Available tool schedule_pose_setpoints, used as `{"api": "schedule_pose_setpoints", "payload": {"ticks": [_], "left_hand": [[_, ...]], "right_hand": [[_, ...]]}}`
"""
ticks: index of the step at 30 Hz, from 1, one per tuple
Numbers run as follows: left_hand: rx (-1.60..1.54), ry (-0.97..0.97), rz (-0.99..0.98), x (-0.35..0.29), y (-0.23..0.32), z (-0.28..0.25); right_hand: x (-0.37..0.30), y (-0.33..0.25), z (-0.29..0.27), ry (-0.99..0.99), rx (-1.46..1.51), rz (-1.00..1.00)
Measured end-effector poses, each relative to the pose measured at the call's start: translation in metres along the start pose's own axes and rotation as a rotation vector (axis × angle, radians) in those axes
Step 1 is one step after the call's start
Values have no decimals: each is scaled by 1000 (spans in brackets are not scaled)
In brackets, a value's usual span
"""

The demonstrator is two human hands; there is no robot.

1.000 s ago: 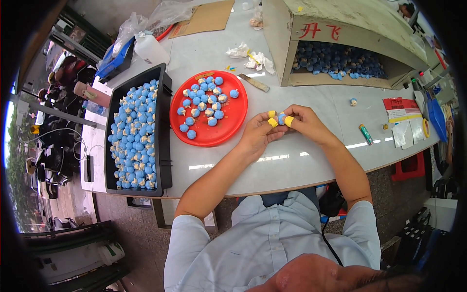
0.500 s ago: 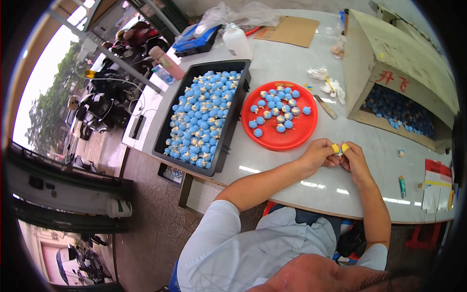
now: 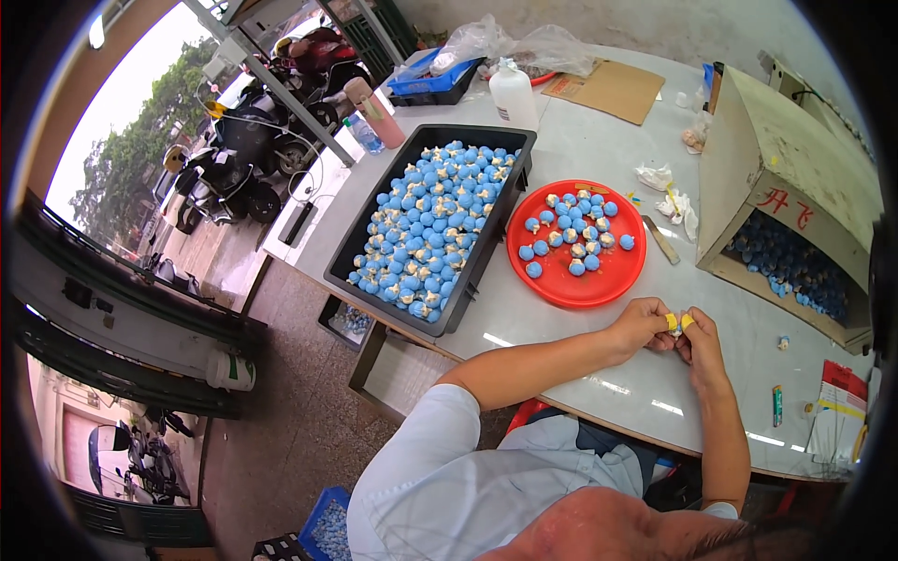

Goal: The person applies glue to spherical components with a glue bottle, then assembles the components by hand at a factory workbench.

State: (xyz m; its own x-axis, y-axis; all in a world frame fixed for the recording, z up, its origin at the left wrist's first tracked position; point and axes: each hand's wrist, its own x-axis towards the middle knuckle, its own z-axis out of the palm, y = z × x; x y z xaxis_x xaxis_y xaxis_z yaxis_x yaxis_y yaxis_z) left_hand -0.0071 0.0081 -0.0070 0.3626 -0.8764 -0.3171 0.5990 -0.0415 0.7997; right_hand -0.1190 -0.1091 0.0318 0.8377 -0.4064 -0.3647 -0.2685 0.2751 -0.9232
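My left hand [image 3: 642,324] and my right hand [image 3: 703,348] meet above the front of the table, just right of and nearer than the red round tray [image 3: 561,290]. Yellow tape wraps the thumbs. Pinched between the fingertips of both hands is a small blue-and-white piece [image 3: 676,332], mostly covered by the fingers. On the red tray lie several small blue balls [image 3: 575,224] with cream-coloured tufts. Left of it, a black rectangular crate [image 3: 479,273] is filled with many similar blue balls [image 3: 432,224].
At the right stands a wooden box [image 3: 786,168] holding dark blue pieces. A flat blade-like tool [image 3: 661,240], crumpled tissue [image 3: 675,208] and a green tube [image 3: 777,406] lie on the table. Behind are a white bottle [image 3: 514,95] and cardboard [image 3: 608,91]. An open drawer [image 3: 404,374] juts out front.
The whole view has shifted, so the table and things on it appear farther right and lower. Both hands stay together, pinching the small piece. A blue basket on the floor has come into view.
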Motion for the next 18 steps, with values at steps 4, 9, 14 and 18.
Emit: {"api": "schedule_pose_setpoints", "payload": {"ticks": [4,9,14,18], "left_hand": [[1,10,-4,2,-1,0],[5,17,-5,0,-1,0],[-24,-2,9,4,-8,2],[-32,21,0,8,-9,0]], "right_hand": [[1,1,1,10,-9,-4],[1,1,1,2,-22,-5],[-2,5,-5,29,13,2],[0,4,-2,49,38,-7]]}}
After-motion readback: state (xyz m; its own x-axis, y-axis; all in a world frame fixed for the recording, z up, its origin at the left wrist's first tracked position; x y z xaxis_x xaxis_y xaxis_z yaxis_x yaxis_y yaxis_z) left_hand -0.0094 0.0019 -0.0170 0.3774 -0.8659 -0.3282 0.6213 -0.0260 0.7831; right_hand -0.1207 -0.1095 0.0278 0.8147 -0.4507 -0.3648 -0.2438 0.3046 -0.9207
